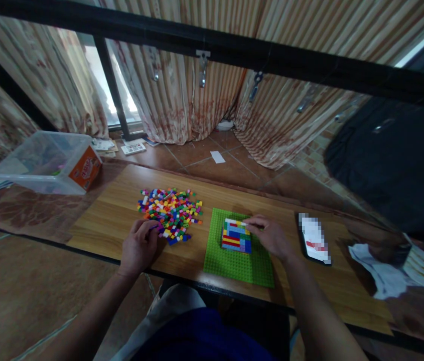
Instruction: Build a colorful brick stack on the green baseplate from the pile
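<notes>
While our right hand (268, 235) pinches a white brick (236, 221) at the far edge of the small block (236, 236) on the green baseplate (234, 268), our left hand (139, 245) curls into the loose pile (170, 213); we cannot tell if it grips anything. Plate mostly bare, pile large: we judge the build early.

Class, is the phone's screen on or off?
On. The phone lies face up on the table, its screen lit white with a red patch.
</notes>
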### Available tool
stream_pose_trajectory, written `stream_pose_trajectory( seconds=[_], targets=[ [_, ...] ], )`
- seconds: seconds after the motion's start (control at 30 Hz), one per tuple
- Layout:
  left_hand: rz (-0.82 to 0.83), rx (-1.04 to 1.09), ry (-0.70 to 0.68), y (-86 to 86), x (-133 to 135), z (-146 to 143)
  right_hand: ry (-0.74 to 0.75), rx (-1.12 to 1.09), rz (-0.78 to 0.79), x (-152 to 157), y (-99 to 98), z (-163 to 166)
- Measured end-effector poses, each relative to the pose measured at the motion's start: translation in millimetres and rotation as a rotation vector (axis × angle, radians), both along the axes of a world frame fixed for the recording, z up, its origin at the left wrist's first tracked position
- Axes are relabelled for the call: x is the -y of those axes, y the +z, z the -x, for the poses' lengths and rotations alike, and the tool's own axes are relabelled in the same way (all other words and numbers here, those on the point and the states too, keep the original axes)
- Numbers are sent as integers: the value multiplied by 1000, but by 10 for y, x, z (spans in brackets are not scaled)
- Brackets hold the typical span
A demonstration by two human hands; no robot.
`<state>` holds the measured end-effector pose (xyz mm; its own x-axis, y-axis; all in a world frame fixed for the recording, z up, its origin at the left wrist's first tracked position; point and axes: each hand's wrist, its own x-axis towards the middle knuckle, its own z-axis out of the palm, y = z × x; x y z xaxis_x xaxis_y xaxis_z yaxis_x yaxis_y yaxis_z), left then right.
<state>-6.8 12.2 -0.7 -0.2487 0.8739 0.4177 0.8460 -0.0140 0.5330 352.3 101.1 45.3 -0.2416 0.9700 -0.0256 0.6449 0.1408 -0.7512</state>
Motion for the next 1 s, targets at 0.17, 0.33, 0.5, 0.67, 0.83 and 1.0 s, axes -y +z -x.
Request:
stream_pose_trajectory(
  seconds=[0.17, 0.33, 0.5, 0.67, 0.83, 1.0],
  targets=[
    [-2, -3, -10, 27, -1, -9, 37, 3, 18, -28, 5, -12],
    [7, 7, -20, 36, 3, -7, 47, 25, 16, -44, 17, -2],
    [17, 4, -32, 22, 2, 3, 52, 29, -14, -24, -30, 10],
    [19, 4, -18, 5, 2, 0, -56, -74, -4, 35, -117, -67],
    [25, 15, -21, 3, 0, -2, -299, -214, -139, -63, -42, -235],
    [18, 4, -15, -7, 1, 3, -255, -74, -252, -243, 196, -76]
  ],
)
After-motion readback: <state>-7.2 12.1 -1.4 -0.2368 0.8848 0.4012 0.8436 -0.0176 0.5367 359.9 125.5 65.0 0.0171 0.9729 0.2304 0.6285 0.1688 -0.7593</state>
